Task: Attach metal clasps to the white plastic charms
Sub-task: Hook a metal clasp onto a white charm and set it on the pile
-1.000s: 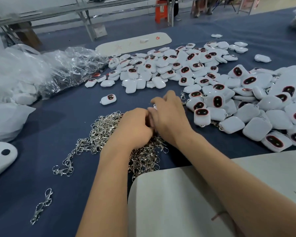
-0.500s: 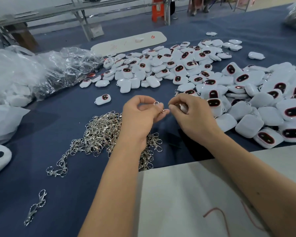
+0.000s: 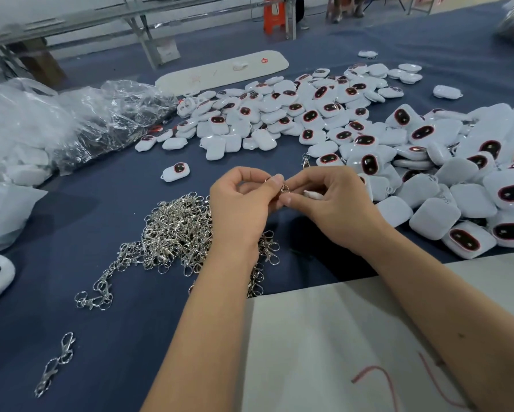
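The step in hand looks like the joining itself: one clasp is being brought to one charm, held up over the blue-covered bench [image 3: 71, 233] a little in from its near edge. The left hand [image 3: 244, 209] has its fingers curled in, thumb and forefinger pinching a small metal clasp [image 3: 283, 188] whose ring shows just above the fingertips. The right hand [image 3: 336, 203] meets it fingertip to fingertip, its fingers curled round a white plastic charm [image 3: 312, 194], of which only a white sliver shows between thumb and fingers. Whether the clasp has yet caught the charm's loop I cannot tell; the joint is too small and partly hidden. Directly beneath the left wrist lies the heap of loose clasps [image 3: 175, 230], and toward the right edge of the bench spreads the heap of charms [image 3: 368, 129], many face up with dark oval windows. A stray pair of clasps [image 3: 55, 364] lies near the near left corner. By my judgement, the next move calls for a fine, steady threading of the clasp's ring through the charm's small loop, the right hand keeping the charm from turning.
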Demonstrator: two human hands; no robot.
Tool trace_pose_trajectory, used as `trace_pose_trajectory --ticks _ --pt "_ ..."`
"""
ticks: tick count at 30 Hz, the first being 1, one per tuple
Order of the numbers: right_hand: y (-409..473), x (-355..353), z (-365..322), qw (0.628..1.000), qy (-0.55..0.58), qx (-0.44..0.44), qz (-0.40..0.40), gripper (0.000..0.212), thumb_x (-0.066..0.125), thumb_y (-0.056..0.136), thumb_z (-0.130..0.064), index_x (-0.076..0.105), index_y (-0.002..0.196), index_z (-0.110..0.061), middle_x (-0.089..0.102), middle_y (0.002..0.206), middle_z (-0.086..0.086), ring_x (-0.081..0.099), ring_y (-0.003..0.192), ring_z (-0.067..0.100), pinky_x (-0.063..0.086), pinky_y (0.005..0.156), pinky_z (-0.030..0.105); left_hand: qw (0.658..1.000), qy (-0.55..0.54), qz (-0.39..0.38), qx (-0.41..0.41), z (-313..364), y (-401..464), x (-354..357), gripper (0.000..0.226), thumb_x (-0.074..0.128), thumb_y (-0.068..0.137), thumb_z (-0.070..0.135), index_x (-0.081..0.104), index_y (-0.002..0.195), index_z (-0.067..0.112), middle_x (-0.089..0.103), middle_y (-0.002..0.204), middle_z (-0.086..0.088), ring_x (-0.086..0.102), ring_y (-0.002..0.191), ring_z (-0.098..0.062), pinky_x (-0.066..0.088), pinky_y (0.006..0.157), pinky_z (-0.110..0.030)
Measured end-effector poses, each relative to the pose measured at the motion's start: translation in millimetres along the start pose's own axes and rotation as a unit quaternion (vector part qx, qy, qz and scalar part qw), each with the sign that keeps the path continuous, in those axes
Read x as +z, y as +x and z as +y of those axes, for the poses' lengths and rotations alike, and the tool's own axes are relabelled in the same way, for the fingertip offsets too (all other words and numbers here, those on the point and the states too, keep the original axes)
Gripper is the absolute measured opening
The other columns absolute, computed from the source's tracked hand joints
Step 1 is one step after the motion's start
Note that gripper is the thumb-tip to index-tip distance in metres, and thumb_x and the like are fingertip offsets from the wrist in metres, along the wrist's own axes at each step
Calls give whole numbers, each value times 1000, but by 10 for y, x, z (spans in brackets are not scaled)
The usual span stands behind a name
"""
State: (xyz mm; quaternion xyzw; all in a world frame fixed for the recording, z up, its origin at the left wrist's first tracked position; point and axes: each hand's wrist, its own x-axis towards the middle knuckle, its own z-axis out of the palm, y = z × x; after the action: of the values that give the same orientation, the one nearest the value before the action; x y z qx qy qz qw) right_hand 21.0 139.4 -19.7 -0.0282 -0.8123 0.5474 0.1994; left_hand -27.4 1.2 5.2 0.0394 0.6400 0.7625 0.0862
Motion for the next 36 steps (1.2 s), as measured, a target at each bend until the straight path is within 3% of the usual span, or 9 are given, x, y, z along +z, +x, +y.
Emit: trace_pose_trajectory --ticks 5,10,13,16,19,22,25,30,36 --pt "5 -30 44 997 70 5 37 17 85 83 -9 79 90 -23 76 79 -6 69 76 6 54 75 20 996 63 19 53 -12 34 -4 17 79 83 -3 64 83 4 70 70 -14 69 66 -21 61 69 -32" --pt "2 -51 34 993 112 14 39 26 78 88 -3 82 97 -27 78 91 1 68 84 7 54 84 21 990 122 5 73 -37 41 -26 19 80 82 0 66 82 12 70 74 -12 66 64 -17 58 69 -34" --pt "5 -64 29 992 123 12 37 27 73 93 -4 82 101 -28 77 88 -2 65 81 3 52 77 14 985 147 0 87 -41 51 -33 19 81 81 2 67 81 15 69 74 -5 65 70 -16 59 74 -38" --pt "8 -63 36 988 144 11 45 25 70 95 0 81 105 -21 71 76 -16 60 69 -4 45 66 8 983 157 -13 100 -43 55 -30 19 81 81 2 67 81 14 67 72 -1 64 69 -13 57 70 -29" --pt "1 -59 17 987 147 1 61 29 69 93 2 80 105 -22 71 79 -12 60 71 -1 46 67 10 975 189 -19 115 -39 47 -26 16 81 82 3 68 82 14 69 74 -5 62 67 -11 53 65 -20" --pt "-2 -38 4 990 113 -22 85 36 73 90 1 76 112 -27 73 87 -2 65 82 24 53 81 27 965 222 -33 137 -22 38 -41 14 80 82 5 69 83 15 73 80 -3 64 71 -10 51 67 -16" --pt "-8 -14 7 992 47 -45 111 39 77 87 -1 72 115 -28 75 88 -5 69 85 19 54 84 29 946 268 -58 173 -10 21 -47 13 80 82 10 72 81 20 73 82 6 65 75 -10 51 71 -16" --pt "-33 17 3 988 -23 -80 128 36 76 87 -1 72 114 -24 75 86 -8 66 81 18 51 75 31 921 318 -70 214 -37 18 -63 17 78 81 7 74 82 24 68 88 4 64 77 -10 52 70 -17" --pt "-48 27 -9 986 -53 -99 124 36 72 87 3 72 115 -20 74 87 -8 66 80 19 51 75 32 914 316 -78 241 -28 19 -73 18 78 83 8 71 80 24 66 87 4 64 73 -10 48 66 -13"
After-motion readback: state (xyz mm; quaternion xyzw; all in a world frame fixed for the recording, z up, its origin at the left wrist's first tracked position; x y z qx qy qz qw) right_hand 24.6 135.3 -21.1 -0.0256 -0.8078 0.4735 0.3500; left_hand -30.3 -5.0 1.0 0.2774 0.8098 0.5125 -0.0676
